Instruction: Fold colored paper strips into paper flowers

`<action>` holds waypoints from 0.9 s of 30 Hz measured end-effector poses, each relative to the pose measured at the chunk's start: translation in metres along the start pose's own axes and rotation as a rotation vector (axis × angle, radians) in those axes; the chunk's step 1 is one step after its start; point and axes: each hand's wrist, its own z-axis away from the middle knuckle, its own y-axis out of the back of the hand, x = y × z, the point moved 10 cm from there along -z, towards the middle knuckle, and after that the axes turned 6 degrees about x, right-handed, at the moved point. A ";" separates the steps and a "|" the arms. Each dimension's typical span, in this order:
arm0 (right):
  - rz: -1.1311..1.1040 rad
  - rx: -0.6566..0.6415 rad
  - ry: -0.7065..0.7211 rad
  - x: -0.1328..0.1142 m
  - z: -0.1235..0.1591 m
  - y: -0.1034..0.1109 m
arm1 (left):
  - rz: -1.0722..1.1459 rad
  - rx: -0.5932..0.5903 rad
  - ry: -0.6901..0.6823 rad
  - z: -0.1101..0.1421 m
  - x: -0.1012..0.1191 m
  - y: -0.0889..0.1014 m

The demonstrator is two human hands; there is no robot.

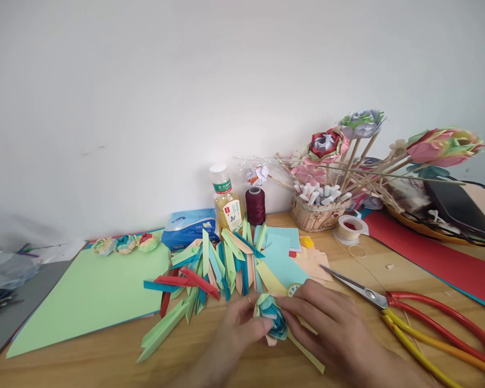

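Observation:
Between my two hands is a small paper flower [271,318] with blue inner petals and pale green and peach outer ones. My left hand [244,326] grips its left side, with the thumb across the front. On the right side, the fingers of my right hand [327,318] pinch the flower's edge. A pale yellow paper strip [307,350] lies under the right hand. Just beyond the hands spreads a heap of folded paper strips [226,264] in green, blue, red and peach.
Scissors [372,296] with red and yellow handles lie right. Green paper sheets [101,291] bear several finished flowers at left. Behind stand a tissue pack [189,226], a glue bottle [228,213], a maroon thread spool [255,205] and a basket [319,215]. A thread roll [350,229] sits beside red paper [428,253].

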 end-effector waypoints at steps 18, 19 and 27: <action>-0.006 0.025 -0.044 0.007 0.003 -0.003 | 0.010 -0.066 -0.063 -0.003 0.000 -0.005; 0.022 0.031 -0.003 0.004 0.004 -0.003 | 0.013 -0.060 -0.058 -0.003 0.000 -0.005; 0.036 0.025 0.100 -0.007 0.002 0.002 | 0.038 0.008 -0.032 -0.002 0.004 -0.002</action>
